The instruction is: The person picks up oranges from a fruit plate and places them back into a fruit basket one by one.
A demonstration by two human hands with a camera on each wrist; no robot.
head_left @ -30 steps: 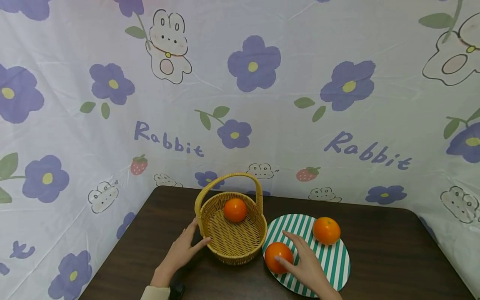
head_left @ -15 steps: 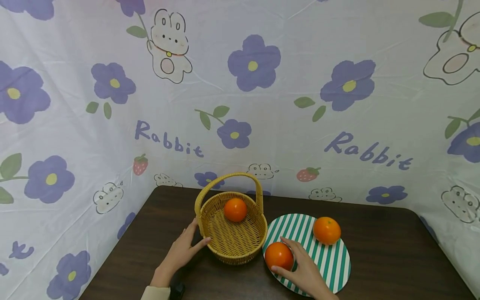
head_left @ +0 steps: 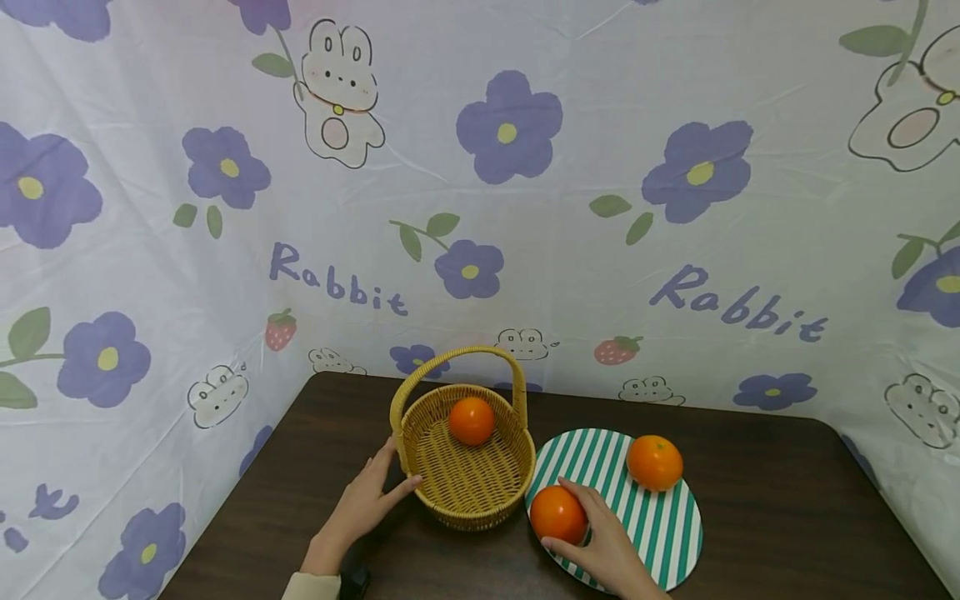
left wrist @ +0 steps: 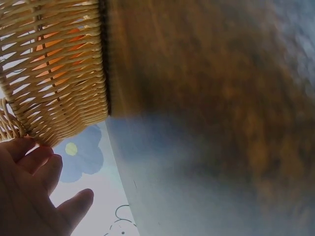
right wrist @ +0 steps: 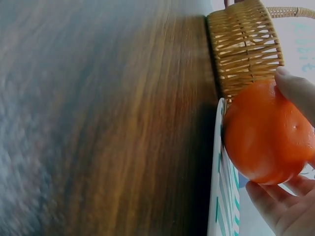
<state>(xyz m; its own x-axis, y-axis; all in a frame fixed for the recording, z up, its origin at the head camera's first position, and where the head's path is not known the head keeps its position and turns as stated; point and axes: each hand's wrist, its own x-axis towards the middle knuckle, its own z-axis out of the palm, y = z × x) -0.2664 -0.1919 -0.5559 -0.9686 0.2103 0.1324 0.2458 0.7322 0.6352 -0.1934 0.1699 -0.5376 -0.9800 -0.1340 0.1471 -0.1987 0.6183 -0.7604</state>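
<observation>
My left hand touches the left side of a yellow wicker basket with its fingers and thumb spread. In the left wrist view its fingertips meet the woven wall. Inside the basket lies one orange, toward the back. On a round plate with green and white stripes, my right hand holds a second orange between thumb and fingers. The right wrist view has this orange right against the plate, thumb on one side and fingers on the other. Farther back on the plate sits a third orange.
The dark wood table carries the basket and plate, which stand close together. Its back edge runs along a hanging cloth printed with rabbits and purple flowers. The basket's tall arched handle rises over its opening.
My right hand's thumb and fingers have closed in around the front orange, which stays on the plate. My left hand and the basket have not moved.
</observation>
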